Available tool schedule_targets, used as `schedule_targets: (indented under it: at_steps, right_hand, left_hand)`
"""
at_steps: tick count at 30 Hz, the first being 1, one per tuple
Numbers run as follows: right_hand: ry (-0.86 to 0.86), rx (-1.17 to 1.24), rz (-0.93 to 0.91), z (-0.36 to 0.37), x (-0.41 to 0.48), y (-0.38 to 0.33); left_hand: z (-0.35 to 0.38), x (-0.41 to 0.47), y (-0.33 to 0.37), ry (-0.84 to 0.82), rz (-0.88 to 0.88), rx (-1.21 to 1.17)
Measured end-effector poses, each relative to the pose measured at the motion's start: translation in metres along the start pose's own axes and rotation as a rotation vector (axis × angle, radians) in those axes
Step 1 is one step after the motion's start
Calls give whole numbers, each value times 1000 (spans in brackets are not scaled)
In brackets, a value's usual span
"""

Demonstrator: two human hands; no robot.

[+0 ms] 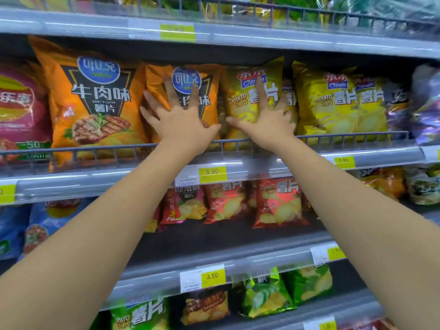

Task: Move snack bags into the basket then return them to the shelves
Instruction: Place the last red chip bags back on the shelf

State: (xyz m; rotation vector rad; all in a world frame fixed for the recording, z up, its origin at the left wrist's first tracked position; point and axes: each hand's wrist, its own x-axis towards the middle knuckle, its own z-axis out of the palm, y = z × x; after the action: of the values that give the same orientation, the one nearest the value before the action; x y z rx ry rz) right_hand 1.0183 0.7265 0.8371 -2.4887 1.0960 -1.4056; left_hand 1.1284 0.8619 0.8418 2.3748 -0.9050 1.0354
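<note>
Two hands are working the middle shelf [262, 166] at once, so take the row from its left end. A pink bag [19, 103] is sitting at the far side, and just beside it a big orange bag [95, 103] is leaning forward against the wire rail [95, 150]. Next to that, your left hand [183, 120] is pressing flat on a second orange bag [187, 79]. Its fingers [169, 91] are spread wide and straight across the front, gripping nothing, only pushing. Touching that bag on its right side, a yellow bag [240, 103] is standing upright behind the rail. Your right hand [266, 120] is lying on it the same way, fingers [262, 91] fanned out and straight with no pinch on anything, and the two thumbs are nearly meeting. More yellow bags [338, 103] are crowding in beyond it, then purple packs [423, 110], too blurred to read. No basket is showing.

Both bags look like air-filled foil, so they are probably light, puffy and slick, and holding chips that crush easily. Judging by that, flat palms are suiting the job of pushing them home on the shelf. If you are lifting one instead, pinching the crimped top seam or cupping both side edges would be safer than squeezing the middle. The foil is likely to be slipping under a dry palm, and the low rail may be catching a bag's bottom edge as it tips in or out.
</note>
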Motion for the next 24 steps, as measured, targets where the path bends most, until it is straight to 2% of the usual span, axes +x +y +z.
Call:
schedule_targets:
  at_steps: [2,4,7,11,14,17,24]
  right_hand:
    - [100,1,-59,-12,-4,11]
    - [274,38,-62,-26,-4,31]
    - [386,33,66,-46,9,75]
    - [258,45,230,-68,36,135]
    - [76,125,225,-77,54,160]
    - [-57,47,183,-64,69,159]
    - [-107,30,189,-41,86,151]
  left_hand:
    - [-4,-3,15,108,15,97]
    - [-9,-6,36,197,59,58]
    - [-12,-4,75,234,196,-50]
    - [-3,13,110,148,234,-122]
    - [11,24,119,101,180,-119]
    - [21,28,127,92,131,-31]
    - [21,30,143,39,-20,100]
